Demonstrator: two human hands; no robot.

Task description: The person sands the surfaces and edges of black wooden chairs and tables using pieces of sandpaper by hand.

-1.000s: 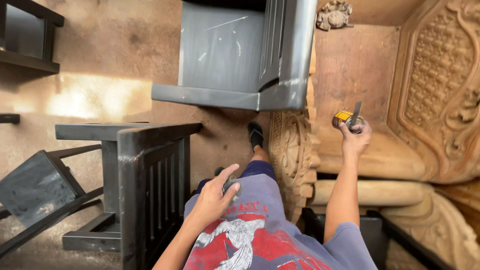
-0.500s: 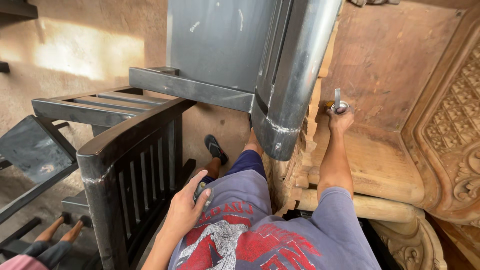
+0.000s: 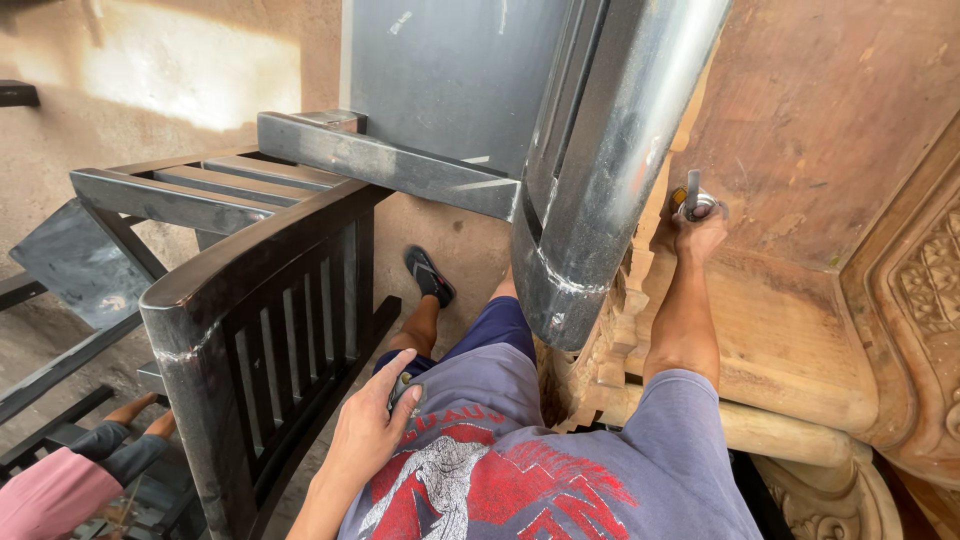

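Tool: a small metal tool (image 3: 692,197) with a yellow-and-black handle end, held up against the carved wooden panel (image 3: 800,330) at the right of the head view, just past the edge of the big grey chair.
Right hand: the right hand (image 3: 697,228) is closed in a fist around the tool, arm stretched forward, the metal shaft poking up above the knuckles.
Left hand: the left hand (image 3: 372,432) rests at the person's left hip, fingers curled loosely over a small dark object (image 3: 402,388) at the pocket of the shorts — whether it truly grips that object I cannot tell.
Wooden panel: raw, pale brown wood with a flat board behind and ornate carving (image 3: 925,290) down its right side; more carved edging (image 3: 590,370) stands just beside the person's right knee.
Grey chair: a large grey-painted chair (image 3: 600,180) hangs overhead, upturned, its rounded rail close to the right forearm.
Black chair: a dark slatted chair (image 3: 265,330) stands at the person's left, its top rail near the left hand.
Clothing: a grey shirt with a red print (image 3: 520,480), blue shorts (image 3: 495,335) — and a black sandal (image 3: 430,275) on the foot set on the dusty floor (image 3: 440,225).
Another person: a pink sleeve (image 3: 50,495) and bare feet (image 3: 135,412) show at the lower left corner.
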